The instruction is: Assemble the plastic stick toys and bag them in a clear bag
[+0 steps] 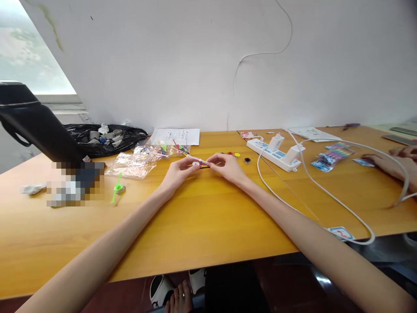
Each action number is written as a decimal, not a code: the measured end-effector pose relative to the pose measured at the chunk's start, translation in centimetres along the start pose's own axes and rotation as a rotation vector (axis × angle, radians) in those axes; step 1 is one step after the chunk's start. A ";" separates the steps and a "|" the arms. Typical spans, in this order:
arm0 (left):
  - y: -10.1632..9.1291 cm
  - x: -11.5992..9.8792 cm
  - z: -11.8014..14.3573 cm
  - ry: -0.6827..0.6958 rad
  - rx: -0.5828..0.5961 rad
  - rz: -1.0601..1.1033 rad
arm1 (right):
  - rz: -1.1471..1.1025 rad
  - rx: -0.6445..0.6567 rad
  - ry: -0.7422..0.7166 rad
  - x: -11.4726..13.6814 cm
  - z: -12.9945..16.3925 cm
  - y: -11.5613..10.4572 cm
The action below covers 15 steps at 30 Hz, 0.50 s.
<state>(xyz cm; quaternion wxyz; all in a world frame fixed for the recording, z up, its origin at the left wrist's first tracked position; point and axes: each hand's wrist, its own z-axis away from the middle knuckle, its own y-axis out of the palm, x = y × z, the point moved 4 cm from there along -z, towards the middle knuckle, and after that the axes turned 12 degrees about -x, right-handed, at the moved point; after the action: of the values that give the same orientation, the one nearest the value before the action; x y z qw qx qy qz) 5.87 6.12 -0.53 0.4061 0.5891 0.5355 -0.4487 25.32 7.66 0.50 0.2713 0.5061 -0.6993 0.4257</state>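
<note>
white plaster wall stands behind a yellow wooden bench, with a thin cable running down the wall.

1. held item: a small multicoloured assembly of thin sticks with a white round part sits just above the bench surface, at its middle toward the far edge. its exact make-up is too small to tell.
2. left hand: fingers closed on the left end of the assembly, by the white round part.
3. right hand: fingers closed in a pinch on the right end of the assembly. both forearms stretch out over the bench.
4. just behind the right hand: a row of small round pieces, red, yellow and dark, lies on the bench.
5. left of the hands: a clear plastic bag with coloured bits lies flat; a printed paper sheet lies behind it. a green plastic piece lies nearer the front edge.
6. far left: a black plastic bag holds grey and white bits, beside a dark case.
7. right of the hands: a white power strip carries two white chargers, and a white cable loops across the bench.
8. far right: another person's hand rests near colourful packets.
</note>
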 end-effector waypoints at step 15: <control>0.1 -0.3 0.2 0.084 -0.018 -0.012 | -0.184 0.119 0.178 -0.2 0.6 1.1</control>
<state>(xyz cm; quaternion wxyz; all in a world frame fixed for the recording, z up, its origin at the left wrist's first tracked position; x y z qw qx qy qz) 5.95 5.85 -0.27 0.3857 0.6006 0.5598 -0.4210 24.38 7.35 -0.35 0.3397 0.5434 -0.5967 0.4830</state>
